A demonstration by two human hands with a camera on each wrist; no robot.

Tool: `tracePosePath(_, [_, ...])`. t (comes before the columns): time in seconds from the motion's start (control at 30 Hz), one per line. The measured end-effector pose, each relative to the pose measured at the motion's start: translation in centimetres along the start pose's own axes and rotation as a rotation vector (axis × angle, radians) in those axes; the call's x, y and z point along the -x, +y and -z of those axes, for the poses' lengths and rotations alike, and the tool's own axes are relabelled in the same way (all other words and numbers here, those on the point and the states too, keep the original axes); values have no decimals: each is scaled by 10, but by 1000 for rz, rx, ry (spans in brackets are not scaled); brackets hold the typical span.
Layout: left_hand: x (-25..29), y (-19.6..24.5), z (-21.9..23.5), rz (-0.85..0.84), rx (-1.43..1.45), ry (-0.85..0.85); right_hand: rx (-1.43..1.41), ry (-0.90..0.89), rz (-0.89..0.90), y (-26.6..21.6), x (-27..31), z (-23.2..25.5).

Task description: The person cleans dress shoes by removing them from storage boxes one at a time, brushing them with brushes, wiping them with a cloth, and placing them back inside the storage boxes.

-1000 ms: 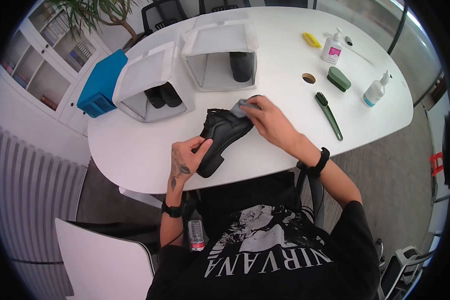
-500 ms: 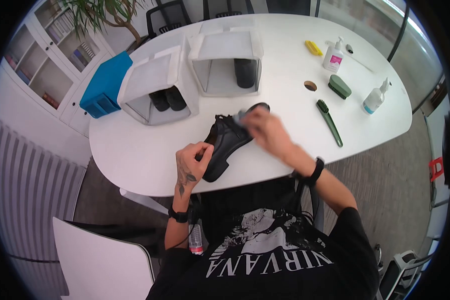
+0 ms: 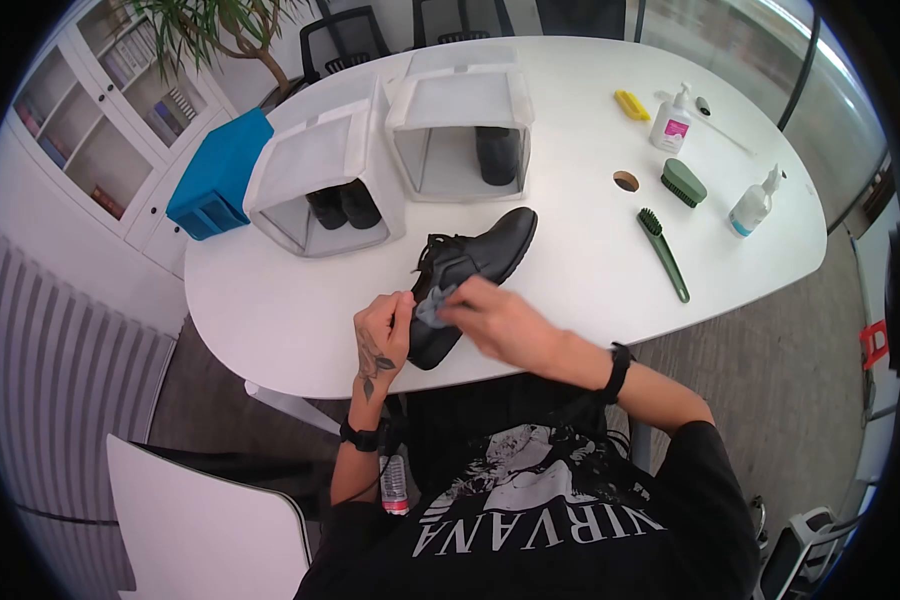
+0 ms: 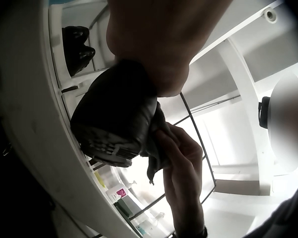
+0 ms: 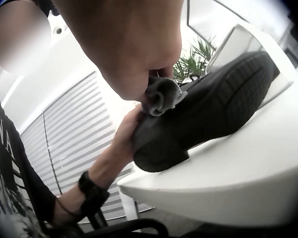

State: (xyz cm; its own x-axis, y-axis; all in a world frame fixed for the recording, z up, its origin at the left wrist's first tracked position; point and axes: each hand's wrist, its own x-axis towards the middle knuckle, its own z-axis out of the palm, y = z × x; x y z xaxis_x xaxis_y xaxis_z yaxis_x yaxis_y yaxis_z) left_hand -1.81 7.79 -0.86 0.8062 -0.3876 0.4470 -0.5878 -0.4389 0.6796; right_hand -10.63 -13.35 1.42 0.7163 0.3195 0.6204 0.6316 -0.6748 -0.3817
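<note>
Two hands (image 3: 505, 325) hold a shoe (image 3: 494, 250) and cloth (image 3: 433, 307).

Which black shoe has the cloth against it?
The lace-up shoe outside the white boxes, grey cloth near its heel; the other black footwear sits inside them.

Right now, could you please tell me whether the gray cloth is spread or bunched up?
Bunched up: the gray cloth shows crumpled folds in the right hand, against the black shoe.

White oval table (image 3: 580, 105); black chairs (image 3: 342, 42) behind its far edge; glazed white bookcase (image 3: 120, 120) and leafy plant (image 3: 248, 46) beyond far-left edge; ribbed pale panelling (image 3: 70, 400) off left edge; grey wood-grain floor (image 3: 750, 345); glass partition (image 3: 745, 60) beyond far-right edge.
</note>
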Motion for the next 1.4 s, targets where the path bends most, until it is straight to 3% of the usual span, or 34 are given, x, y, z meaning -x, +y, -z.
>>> tracePosePath(0.03, [0,-4,-4,-63,64,67,86,16,40,12,-3,6])
tracePosePath(0.07, [4,-7,-6,-119,129,134,100,63,-31,29,-6,11])
tracePosePath(0.13, [8,-11,-6,-61,143,112,108,122,-160,42,-12,14])
tracePosePath(0.17, [3,-11,-5,-31,162,98,112,122,-150,37,-12,9])
tracePosePath(0.23, [1,-13,-3,-35,173,69,52,32,70,10,1,-14])
tracePosePath(0.27, [4,-14,-2,-28,182,25,-14,-33,49,-8,6,-17])
tracePosePath(0.37, [5,-9,-2,-22,253,37,51,-38,23,5,2,-5])
tracePosePath(0.43, [9,-12,-2,16,277,15,114,96,-65,21,-8,4])
tracePosePath(0.63, [5,-19,0,44,359,-64,-1,-82,151,-28,2,-34])
tracePosePath(0.77, [13,-36,-1,131,524,-117,79,63,14,2,-13,-24])
tracePosePath(0.9, [5,-20,8,141,551,-211,53,-94,241,-35,-7,-44])
tracePosePath(0.97, [5,-10,13,101,591,-235,30,-60,234,-24,-12,-34])
tracePosePath(1.03, [9,6,12,150,631,-223,126,41,81,-14,-23,-24])
tracePosePath(1.1, [9,10,11,202,732,-229,156,69,82,-19,-25,-30])
tracePosePath(1.17, [7,-7,12,128,662,-266,73,11,243,-34,-14,-40])
tracePosePath(1.2, [3,-8,13,98,637,-307,127,-74,270,-40,-7,-42])
tracePosePath(1.3, [3,-5,13,74,589,-394,125,-97,278,-32,2,-27])
tracePosePath(1.4, [7,6,12,169,687,-344,133,42,85,-11,-3,-10])
